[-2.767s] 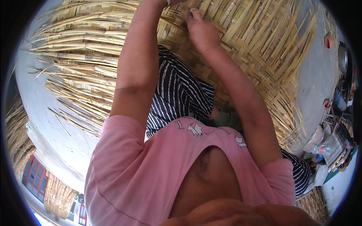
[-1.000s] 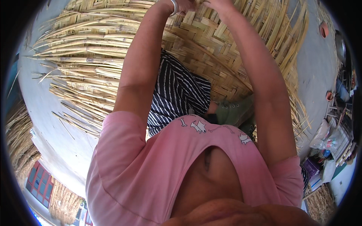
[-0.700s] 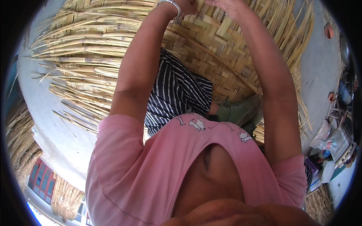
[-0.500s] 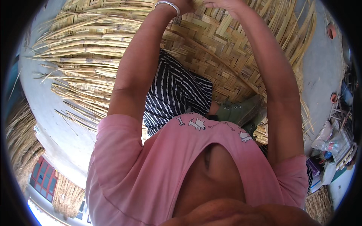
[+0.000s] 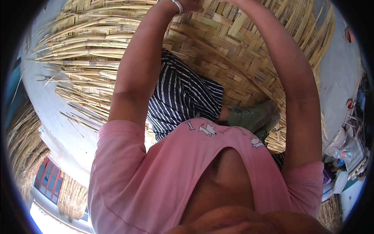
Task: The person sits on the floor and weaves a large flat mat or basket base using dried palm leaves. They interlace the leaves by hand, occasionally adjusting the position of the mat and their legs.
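Observation:
A large woven mat [image 5: 249, 39] of flat, straw-coloured strips lies beneath me. Long loose strip ends [image 5: 93, 54] fan out on its left side, and more stick out at the upper right. My left hand [image 5: 191, 5], below a silvery bangle [image 5: 178, 7], reaches over the mat at the top edge. Its visible fingers look curled in; whatever they hold is out of sight. To its right, my right hand [image 5: 235, 1] is almost wholly cut off by the frame, so its fingers are hidden. The two hands are apart. A thin brown rod [image 5: 233, 64] runs slantwise across the mat.
My knee in striped cloth [image 5: 183, 89] and a green canvas shoe [image 5: 253, 117] rest on the mat. Grey floor [image 5: 344, 66] surrounds it. Bundled dry stalks [image 5: 23, 144] stand at the left. Plastic bags and clutter [image 5: 343, 148] lie at the right, near a small reddish-brown pot [image 5: 349, 104].
Both hands have slid farther past the top edge, and a little less of them shows. The right forearm has shifted slightly to the right. The view has moved a little.

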Demonstrator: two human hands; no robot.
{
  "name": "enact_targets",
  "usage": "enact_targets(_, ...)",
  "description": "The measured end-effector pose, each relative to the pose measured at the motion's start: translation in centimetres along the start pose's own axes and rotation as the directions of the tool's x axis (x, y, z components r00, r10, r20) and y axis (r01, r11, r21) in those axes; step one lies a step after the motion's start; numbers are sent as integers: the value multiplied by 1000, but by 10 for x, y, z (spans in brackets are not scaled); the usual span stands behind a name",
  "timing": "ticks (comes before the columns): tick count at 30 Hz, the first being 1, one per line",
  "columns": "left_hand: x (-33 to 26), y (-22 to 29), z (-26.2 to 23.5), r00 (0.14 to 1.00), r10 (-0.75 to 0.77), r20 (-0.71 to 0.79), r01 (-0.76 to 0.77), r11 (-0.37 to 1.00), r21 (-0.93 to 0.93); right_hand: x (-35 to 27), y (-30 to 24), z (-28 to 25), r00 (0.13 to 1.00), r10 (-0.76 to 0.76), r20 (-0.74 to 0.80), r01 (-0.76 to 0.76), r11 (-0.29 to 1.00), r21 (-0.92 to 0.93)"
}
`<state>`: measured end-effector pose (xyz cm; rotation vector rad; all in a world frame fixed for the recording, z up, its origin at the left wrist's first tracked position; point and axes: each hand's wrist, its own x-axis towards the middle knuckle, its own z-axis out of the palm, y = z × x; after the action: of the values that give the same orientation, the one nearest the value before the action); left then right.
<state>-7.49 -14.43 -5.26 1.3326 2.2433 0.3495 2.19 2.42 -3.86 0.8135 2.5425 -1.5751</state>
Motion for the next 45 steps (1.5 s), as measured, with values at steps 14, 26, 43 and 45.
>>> enact_targets(14,10,-2,12,954,-151,-259,109,980,-169,18,-12,8,990,-95,-106,63,962,-267)
enact_targets(26,17,10,7,888,-357,-291,328,933,-147,78,-36,-37,931,-249,-267,157,933,-324)
enact_targets(43,-11,50,18,914,-143,-379,234,950,207,-370,58,-300,941,295,164,13,456,-890)
enact_targets(45,-33,91,23,953,52,-300,12,978,210,-436,96,-287,923,385,10,-224,557,-800)
